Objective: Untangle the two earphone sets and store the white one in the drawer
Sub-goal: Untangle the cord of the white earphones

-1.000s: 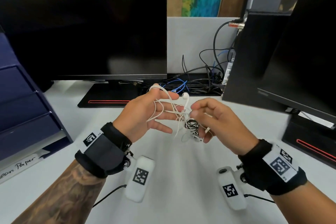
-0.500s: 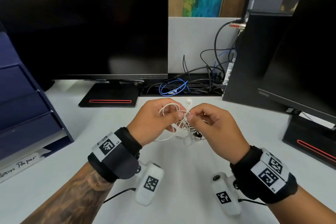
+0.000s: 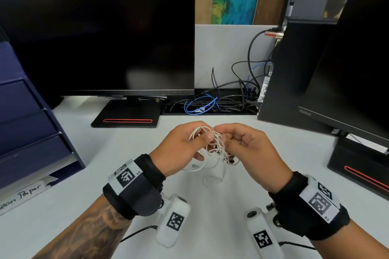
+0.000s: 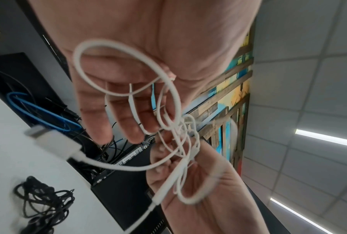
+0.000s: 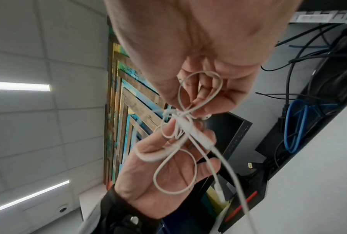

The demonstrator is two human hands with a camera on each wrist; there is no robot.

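Observation:
The white earphones [image 3: 215, 149] are a knot of thin loops held above the desk between both hands. My left hand [image 3: 205, 136] pinches the loops under its thumb, with more loops draped over its fingers [image 4: 128, 123]. My right hand [image 3: 222, 133] pinches the knot from the other side with curled fingers [image 5: 204, 95]. The white plug [image 4: 52, 142] and a loose cable end dangle below. The black earphones [image 4: 42, 204] lie bunched on the desk, apart from the white cable; in the head view only a dark bit [image 3: 231, 161] shows under my right hand.
A dark blue drawer unit [image 3: 31, 128] stands at the left desk edge, drawers shut. Its neighbours are a large monitor [image 3: 101, 38] behind, a second monitor [image 3: 347, 69] at the right, and a cable tray [image 3: 210, 105] at the back. Bare desk [image 3: 210, 206] lies in front of me.
Both hands came closer together and toward me. My left hand's spread fingers closed onto the white loops. The black bundle that hung under my right hand now lies on the desk.

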